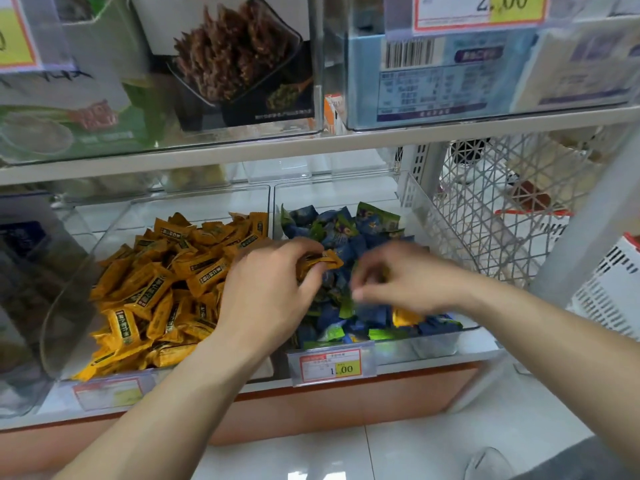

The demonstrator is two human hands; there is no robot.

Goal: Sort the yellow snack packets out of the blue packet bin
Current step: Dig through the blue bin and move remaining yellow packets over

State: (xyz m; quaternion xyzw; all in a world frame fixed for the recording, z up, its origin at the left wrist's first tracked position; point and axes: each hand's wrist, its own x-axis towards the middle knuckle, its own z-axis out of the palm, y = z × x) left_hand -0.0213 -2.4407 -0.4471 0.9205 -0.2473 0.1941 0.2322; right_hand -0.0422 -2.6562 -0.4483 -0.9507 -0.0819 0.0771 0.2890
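Two clear bins stand side by side on the lower shelf. The left bin point(114, 216) is heaped with yellow snack packets point(162, 296). The right bin point(436, 341) holds blue and green packets point(343, 233). My left hand point(270, 285) is over the divide between the bins and grips a yellow packet point(327, 259) at the blue bin's left side. My right hand point(405, 282) is blurred over the blue pile, fingers curled down among the packets; what it holds is unclear. Another yellow packet point(403, 317) lies among the blue ones under my right wrist.
A price tag point(330, 367) clips to the blue bin's front. A shelf board point(311, 147) with boxed goods hangs close above. A white wire basket point(491, 209) stands right of the blue bin, with a white slotted crate point(609, 292) further right.
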